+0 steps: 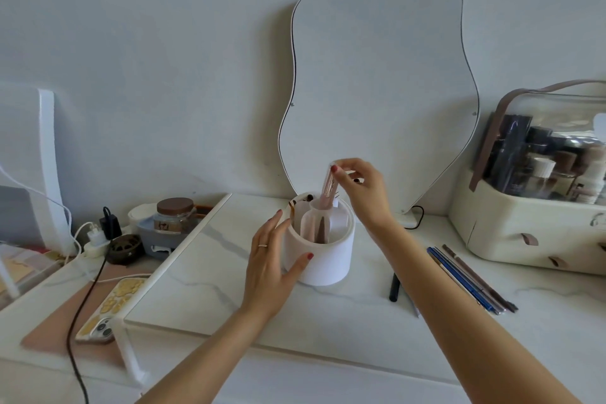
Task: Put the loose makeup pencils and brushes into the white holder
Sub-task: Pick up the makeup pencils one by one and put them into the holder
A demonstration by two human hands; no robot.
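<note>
The left hand (272,259) rests spread against the near-left wall of the white holder (323,256), fingers straight along the rim and thumb laid across the front; nothing is gripped. The right hand (360,188) hovers just above the holder, its thumb and fingertips pinching the top of a pink brush (329,188), which stands nearly upright with its lower end inside the holder's inner cup. Other dark-tipped tools already stand in the compartments around that cup. The holder sits on the counter (203,272), between the two hands. To the right of the right forearm, loose pencils (472,279) lie side by side on the counter, and a black pencil (394,287) lies just left of that forearm.
</note>
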